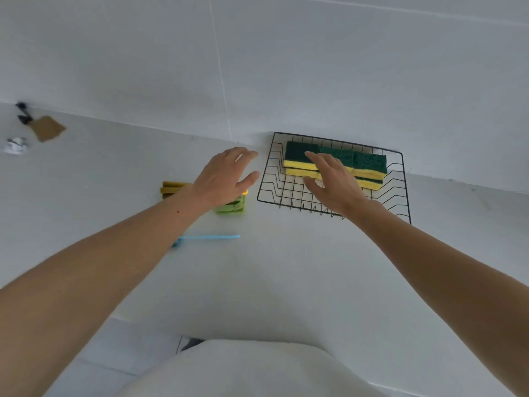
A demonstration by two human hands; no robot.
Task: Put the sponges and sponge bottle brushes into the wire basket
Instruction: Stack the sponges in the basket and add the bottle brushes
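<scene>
- Sponges outside the basket number at least two: an olive-yellow stack [171, 188] behind the left wrist and a light green one [233, 207] under the palm.
- One blue brush handle [210, 237] lies near the left forearm.
- Left hand [224, 176] hovers with fingers spread, gripping nothing.
- One wire basket [267, 179] sits just right of those fingertips.
- Right hand [332, 181] is spread flat inside it, fingertips on the green-and-yellow sponges [369, 166]; three show on top, two layers.

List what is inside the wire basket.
The wire basket holds stacked green-and-yellow sponges along its back. The right hand covers part of the stack and basket floor, hiding what lies beneath.
</scene>
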